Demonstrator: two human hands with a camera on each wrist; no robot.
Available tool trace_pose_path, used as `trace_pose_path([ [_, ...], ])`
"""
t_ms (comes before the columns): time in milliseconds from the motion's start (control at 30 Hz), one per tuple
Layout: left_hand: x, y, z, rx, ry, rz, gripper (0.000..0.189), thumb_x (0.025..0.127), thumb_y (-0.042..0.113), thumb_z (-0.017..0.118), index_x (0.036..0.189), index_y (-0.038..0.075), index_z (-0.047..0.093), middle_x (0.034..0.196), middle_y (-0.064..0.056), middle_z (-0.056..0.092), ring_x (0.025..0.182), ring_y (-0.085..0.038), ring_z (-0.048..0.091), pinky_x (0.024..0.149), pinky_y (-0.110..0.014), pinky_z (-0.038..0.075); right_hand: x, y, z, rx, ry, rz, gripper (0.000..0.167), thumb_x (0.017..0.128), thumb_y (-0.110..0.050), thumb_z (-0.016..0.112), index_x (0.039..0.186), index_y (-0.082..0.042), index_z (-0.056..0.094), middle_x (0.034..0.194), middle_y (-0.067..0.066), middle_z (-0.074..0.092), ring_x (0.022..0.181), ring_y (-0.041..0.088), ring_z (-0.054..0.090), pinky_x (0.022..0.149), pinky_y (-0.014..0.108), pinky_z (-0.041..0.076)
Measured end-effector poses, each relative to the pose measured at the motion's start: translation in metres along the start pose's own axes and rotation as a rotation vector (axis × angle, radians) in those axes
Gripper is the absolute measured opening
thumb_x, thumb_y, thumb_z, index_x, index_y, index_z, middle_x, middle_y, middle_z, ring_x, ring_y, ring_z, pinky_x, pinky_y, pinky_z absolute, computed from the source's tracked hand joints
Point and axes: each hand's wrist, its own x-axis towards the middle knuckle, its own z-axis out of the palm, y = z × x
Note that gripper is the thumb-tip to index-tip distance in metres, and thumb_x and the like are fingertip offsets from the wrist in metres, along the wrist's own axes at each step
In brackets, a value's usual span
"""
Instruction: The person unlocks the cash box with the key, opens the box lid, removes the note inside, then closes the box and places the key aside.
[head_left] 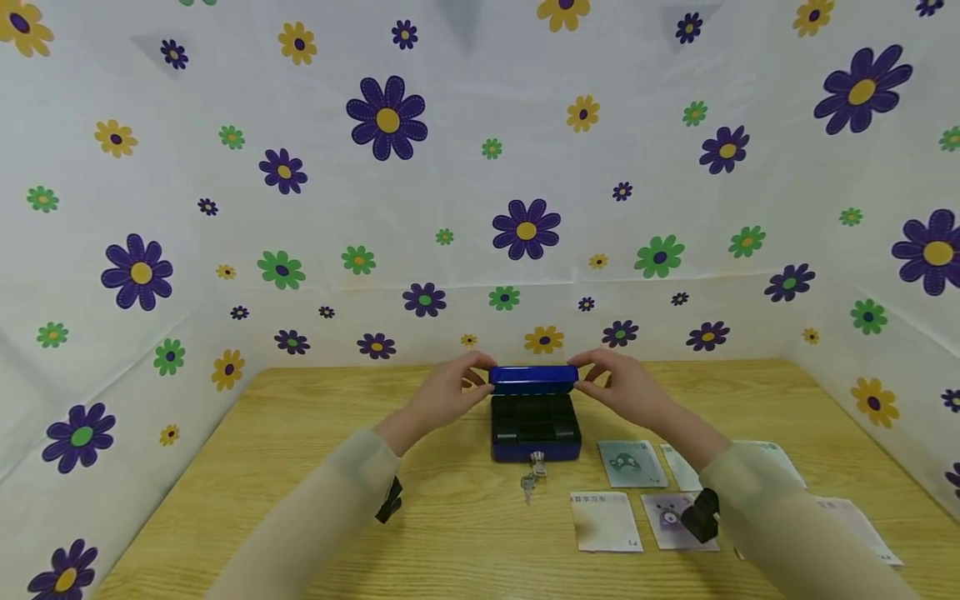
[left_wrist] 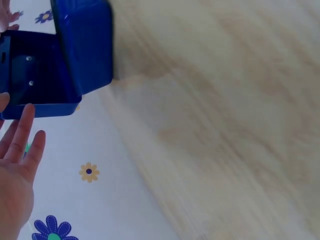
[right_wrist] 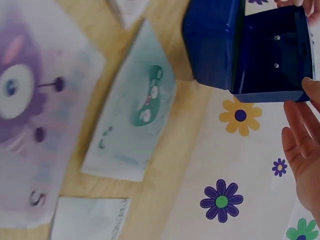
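A small blue cash box (head_left: 536,452) with a black inner tray (head_left: 536,408) stands on the wooden table. Its blue lid (head_left: 533,380) is raised, tilted up at the back. My left hand (head_left: 447,390) pinches the lid's left end between thumb and fingers. At the opposite end, my right hand (head_left: 624,390) grips the lid the same way. Two screw heads show inside the lid's inner face (right_wrist: 260,50) in the right wrist view. From the lock at the box's front hang keys (head_left: 528,485).
Right of the box lie several paper notes, among them a green one (head_left: 632,464), a pale one (head_left: 606,522) and a purple one with a one-eyed figure (head_left: 667,533). My right forearm passes over some of them. A flower-print cloth (head_left: 420,208) hangs behind the table (head_left: 315,467).
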Motion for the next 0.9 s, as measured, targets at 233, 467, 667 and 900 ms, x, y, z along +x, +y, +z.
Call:
trace_pose_path([
  [233,-0.017,0.000,0.006,0.031,-0.032,0.068,0.032,0.088,0.005,0.071,0.118,0.010,0.061,0.118,-0.004,0.063,0.092,-0.015,0.064,0.087,-0.043,0.052,-0.018,-0.003,0.006,-0.157,0.025,-0.191,0.033,0.081,-0.008,0.079,0.112,-0.010,0.067,0.105,0.001,0.066,0.084,0.017,0.062,0.068,0.032,0.052],
  [467,-0.029,0.000,0.016,0.225,-0.071,0.229,0.034,0.085,0.006,0.076,0.114,0.011,0.060,0.111,0.000,0.060,0.091,-0.012,0.061,0.081,-0.027,0.052,-0.032,0.000,0.016,-0.339,0.051,-0.447,0.039,0.072,-0.006,0.085,0.106,-0.006,0.068,0.102,0.003,0.064,0.081,0.016,0.064,0.067,0.030,0.055],
  [667,-0.036,0.000,0.021,0.405,-0.150,0.381,0.038,0.085,0.009,0.076,0.118,0.008,0.059,0.115,-0.003,0.056,0.091,-0.014,0.061,0.077,-0.023,0.051,-0.039,0.003,0.023,-0.445,-0.009,-0.530,0.040,0.072,-0.010,0.087,0.107,-0.008,0.068,0.099,0.001,0.060,0.079,0.013,0.062,0.066,0.028,0.054],
  [900,-0.038,0.003,0.025,0.460,-0.208,0.348,0.045,0.088,0.016,0.075,0.128,0.009,0.057,0.127,-0.005,0.053,0.102,-0.016,0.061,0.085,-0.027,0.051,-0.042,-0.002,0.027,-0.416,-0.070,-0.419,0.040,0.075,-0.013,0.085,0.111,-0.008,0.068,0.100,0.001,0.056,0.074,0.011,0.058,0.062,0.025,0.051],
])
